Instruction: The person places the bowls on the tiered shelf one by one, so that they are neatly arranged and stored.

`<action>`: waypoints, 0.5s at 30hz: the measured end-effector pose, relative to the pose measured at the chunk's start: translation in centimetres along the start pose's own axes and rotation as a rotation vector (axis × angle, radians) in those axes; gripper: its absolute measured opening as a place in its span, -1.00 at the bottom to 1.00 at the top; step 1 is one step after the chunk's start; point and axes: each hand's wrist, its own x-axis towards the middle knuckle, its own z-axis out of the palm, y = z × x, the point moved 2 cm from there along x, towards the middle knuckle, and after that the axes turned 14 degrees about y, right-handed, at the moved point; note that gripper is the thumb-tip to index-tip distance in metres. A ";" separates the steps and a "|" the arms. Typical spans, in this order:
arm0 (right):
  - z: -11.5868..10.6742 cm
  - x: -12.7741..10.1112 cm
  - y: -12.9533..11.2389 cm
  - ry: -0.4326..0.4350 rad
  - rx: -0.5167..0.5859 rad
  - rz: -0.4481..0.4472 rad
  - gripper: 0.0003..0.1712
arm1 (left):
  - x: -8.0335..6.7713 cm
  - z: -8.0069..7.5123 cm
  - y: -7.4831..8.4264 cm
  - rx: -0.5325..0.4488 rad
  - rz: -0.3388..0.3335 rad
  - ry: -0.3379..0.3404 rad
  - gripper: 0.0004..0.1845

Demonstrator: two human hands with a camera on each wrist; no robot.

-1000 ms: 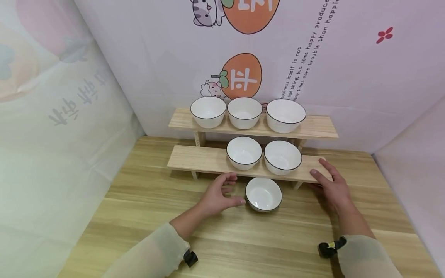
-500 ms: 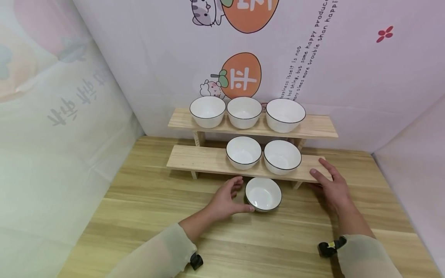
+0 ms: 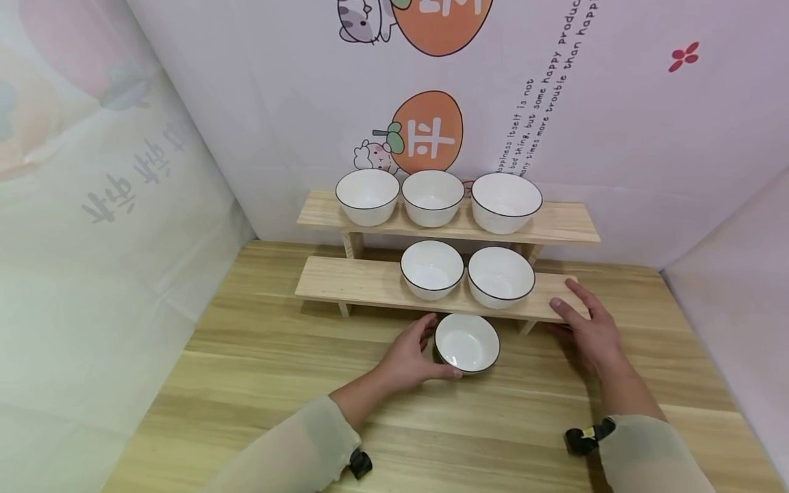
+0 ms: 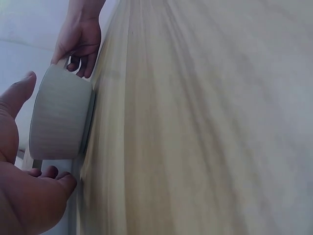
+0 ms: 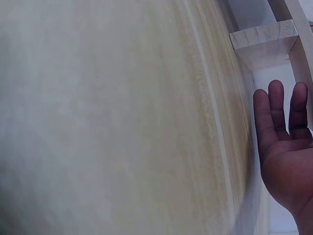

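Note:
A white bowl with a dark rim [image 3: 467,344] stands on the table in front of the lower wooden shelf [image 3: 351,279]. My left hand [image 3: 411,355] curves around the bowl's left side in the head view, thumb by its near rim and fingers by its far left side. In the left wrist view, the thumb and fingers of that hand lie spread beside the bowl [image 4: 61,115], with a gap showing. At the lower shelf's right end, my right hand [image 3: 593,332] grips the board, thumb and index finger on top. Below the board, its other fingers [image 5: 277,107] are extended.
Two matching bowls [image 3: 432,270] stand side by side on the lower shelf. Behind it, a higher wooden shelf [image 3: 567,222] bears three more bowls [image 3: 368,197]. A printed cloth [image 3: 592,137] hangs behind, and pale cloth walls flank the wooden table [image 3: 246,383].
My left hand has moved right toward the bowl on the table, its thumb now at the near rim. The bowls and my right hand have stayed in place.

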 end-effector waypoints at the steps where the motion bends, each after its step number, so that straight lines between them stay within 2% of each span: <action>1: 0.0 0.0 0.0 0.001 -0.005 0.001 -0.08 | 0.1 0.2 0.0 0.005 0.005 0.005 0.28; 10: 0.1 0.1 0.0 0.008 -0.111 -0.012 -0.08 | 0.4 1.4 0.0 0.057 0.023 0.048 0.26; 15: 0.1 0.3 0.0 0.009 -0.130 -0.011 -0.07 | 0.6 1.9 0.0 0.055 0.050 0.057 0.22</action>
